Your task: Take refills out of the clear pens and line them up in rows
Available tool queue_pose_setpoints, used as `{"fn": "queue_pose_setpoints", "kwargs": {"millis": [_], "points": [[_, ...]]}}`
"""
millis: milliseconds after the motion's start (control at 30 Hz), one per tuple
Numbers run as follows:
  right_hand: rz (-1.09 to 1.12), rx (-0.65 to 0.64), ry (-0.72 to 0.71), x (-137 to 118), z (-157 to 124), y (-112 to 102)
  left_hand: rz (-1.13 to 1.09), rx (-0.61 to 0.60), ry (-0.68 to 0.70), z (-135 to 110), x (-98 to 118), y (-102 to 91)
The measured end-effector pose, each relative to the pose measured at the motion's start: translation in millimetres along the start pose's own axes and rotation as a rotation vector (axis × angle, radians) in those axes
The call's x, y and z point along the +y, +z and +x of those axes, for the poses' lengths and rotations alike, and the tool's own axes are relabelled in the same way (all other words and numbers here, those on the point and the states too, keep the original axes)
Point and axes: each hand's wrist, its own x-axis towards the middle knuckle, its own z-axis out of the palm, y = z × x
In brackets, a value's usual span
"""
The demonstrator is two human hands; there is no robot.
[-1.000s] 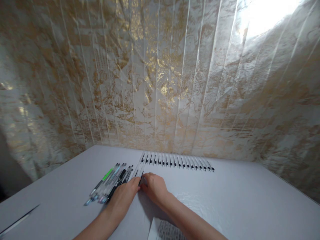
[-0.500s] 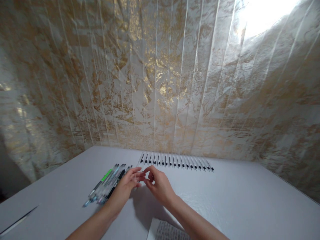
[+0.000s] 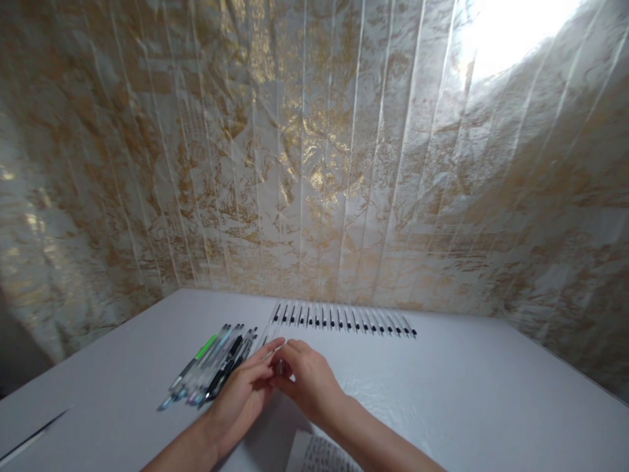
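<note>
Gathering the right hand [image 3: 307, 373] in from a more spread pose half a second ago, and now pinching what looks like a small part [image 3: 280, 367], too blurred to name. Turning the left hand [image 3: 240, 387] palm up, half open, gripping nothing visible. So keeping the work on this one part between both hands. Leaving the row of clear pens [image 3: 333, 322] lying at two o'clock on the worktop [image 3: 442, 393], mixed pens [image 3: 209, 367] at nine, paper [image 3: 324, 455] at five.

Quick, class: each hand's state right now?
Left hand: partly open; whether it holds anything is unclear.
Right hand: curled; whether it's closed on something can't be told.
</note>
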Motion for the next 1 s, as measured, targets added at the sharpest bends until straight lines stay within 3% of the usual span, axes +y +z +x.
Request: {"fn": "queue_pose_setpoints", "kwargs": {"millis": [167,300,433,600,767,867,1000], "points": [[-0.073,-0.066,0.108,1,-7,-3,-0.103,-0.009,-0.030,-5,-15,7.8],[0.086,-0.087,0.225,1,-18,-8,-0.073,-0.062,-0.068,-10,-24,11.1],[0.296,-0.071,0.181,7,-26,-17,-0.100,-0.054,-0.058,-7,-30,8.8],[0.210,-0.039,0.189,16,-25,-15,-0.121,0.028,-0.073,-6,-33,8.8],[0.090,-0.032,0.119,15,-19,-9,-0.009,0.024,-0.053,-4,-38,7.0],[0.049,0.004,0.138,23,-6,-9,0.238,0.089,0.103,4,-35,-1.9],[0.028,0.044,0.270,45,22,0,0.773,0.335,0.531,24,-23,-28.7]]}}
